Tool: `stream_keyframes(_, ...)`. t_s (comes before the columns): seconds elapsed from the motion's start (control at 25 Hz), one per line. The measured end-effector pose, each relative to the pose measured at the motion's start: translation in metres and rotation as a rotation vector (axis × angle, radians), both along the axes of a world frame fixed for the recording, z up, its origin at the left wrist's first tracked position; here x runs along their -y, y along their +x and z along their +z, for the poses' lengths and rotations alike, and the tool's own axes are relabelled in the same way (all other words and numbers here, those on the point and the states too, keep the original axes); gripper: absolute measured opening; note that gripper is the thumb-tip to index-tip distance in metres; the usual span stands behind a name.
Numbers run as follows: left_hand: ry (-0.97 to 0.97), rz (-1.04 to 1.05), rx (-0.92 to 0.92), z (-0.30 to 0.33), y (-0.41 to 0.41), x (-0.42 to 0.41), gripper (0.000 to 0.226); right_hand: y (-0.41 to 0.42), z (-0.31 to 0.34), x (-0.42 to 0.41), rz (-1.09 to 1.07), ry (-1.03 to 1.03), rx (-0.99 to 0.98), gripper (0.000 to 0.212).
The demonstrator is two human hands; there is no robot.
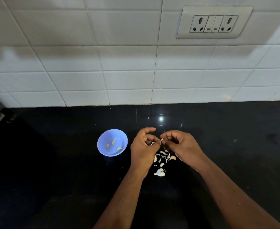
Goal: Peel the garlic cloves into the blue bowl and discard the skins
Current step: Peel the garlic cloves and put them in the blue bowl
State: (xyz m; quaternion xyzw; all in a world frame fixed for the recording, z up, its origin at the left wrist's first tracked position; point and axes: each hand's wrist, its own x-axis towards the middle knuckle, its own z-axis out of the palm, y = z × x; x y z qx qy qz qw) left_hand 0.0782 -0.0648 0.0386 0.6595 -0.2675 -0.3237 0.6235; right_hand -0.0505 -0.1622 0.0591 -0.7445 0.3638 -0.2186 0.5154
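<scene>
left hand (143, 146) bare | right hand (180, 144) bare | forearms unsleeved

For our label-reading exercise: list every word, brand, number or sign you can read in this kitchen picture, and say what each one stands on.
There is no readable text.
White wall socket-and-switch plate: only pin holes and a short dash mark on each of the two switches, no letters or numbers.
Round blue plastic bowl, black stone counter, white wall tiles: no print visible.

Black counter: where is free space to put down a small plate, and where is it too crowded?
Bare counter stretches right of the right hand toward the tiled wall, and left of the blue bowl. Crowded: the garlic skins under both hands, and the narrow gap between the bowl and the left hand.
</scene>
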Motion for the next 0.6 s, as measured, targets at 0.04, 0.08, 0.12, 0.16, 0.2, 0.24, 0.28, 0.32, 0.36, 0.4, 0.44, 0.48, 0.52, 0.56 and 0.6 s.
stream_keyframes(0.04, -0.005, 0.013, -0.021, 0.000, 0.000, 0.000, 0.043, 0.000, 0.001, -0.001, -0.024, 0.106, 0.065, 0.013)
stream_keyframes(0.08, -0.008, 0.032, -0.046, 0.000, -0.001, 0.000, 0.041, 0.001, 0.001, -0.003, -0.052, 0.206, 0.119, 0.013)
stream_keyframes(0.12, -0.011, 0.050, -0.062, 0.000, -0.002, 0.000, 0.039, 0.002, 0.001, -0.005, -0.078, 0.295, 0.153, 0.013)
stream_keyframes(0.16, -0.011, 0.062, -0.065, 0.000, -0.003, 0.001, 0.038, 0.003, 0.000, -0.007, -0.095, 0.360, 0.168, 0.012)
stream_keyframes(0.2, -0.010, 0.065, -0.064, 0.001, -0.004, 0.001, 0.037, 0.005, -0.002, -0.009, -0.101, 0.405, 0.171, 0.011)
stream_keyframes(0.24, -0.011, 0.066, -0.072, 0.002, -0.005, 0.002, 0.036, 0.006, -0.005, -0.011, -0.100, 0.434, 0.177, 0.010)
stream_keyframes(0.28, -0.016, 0.068, -0.095, 0.003, -0.005, 0.001, 0.035, 0.008, -0.007, -0.013, -0.099, 0.460, 0.194, 0.010)
stream_keyframes(0.32, -0.025, 0.069, -0.127, 0.004, -0.005, 0.001, 0.033, 0.009, -0.008, -0.015, -0.103, 0.479, 0.215, 0.009)
stream_keyframes(0.36, -0.025, 0.075, -0.153, 0.003, -0.005, 0.000, 0.030, 0.010, -0.008, -0.016, -0.109, 0.490, 0.229, 0.010)
stream_keyframes(0.4, -0.016, 0.082, -0.169, 0.002, -0.005, -0.002, 0.028, 0.011, -0.008, -0.017, -0.113, 0.484, 0.230, 0.010)
stream_keyframes(0.44, -0.007, 0.087, -0.185, 0.002, -0.004, -0.004, 0.026, 0.012, -0.007, -0.019, -0.114, 0.463, 0.221, 0.010)
stream_keyframes(0.48, 0.000, 0.090, -0.210, 0.001, -0.004, -0.005, 0.025, 0.013, -0.006, -0.021, -0.114, 0.423, 0.202, 0.009)
stream_keyframes(0.52, 0.001, 0.088, -0.246, 0.000, -0.003, -0.006, 0.024, 0.014, -0.006, -0.023, -0.114, 0.365, 0.177, 0.008)
stream_keyframes(0.56, 0.000, 0.086, -0.286, 0.001, -0.002, -0.007, 0.023, 0.016, -0.007, -0.024, -0.111, 0.290, 0.149, 0.007)
stream_keyframes(0.6, -0.005, 0.083, -0.323, 0.002, -0.002, -0.008, 0.023, 0.017, -0.008, -0.026, -0.108, 0.216, 0.124, 0.007)
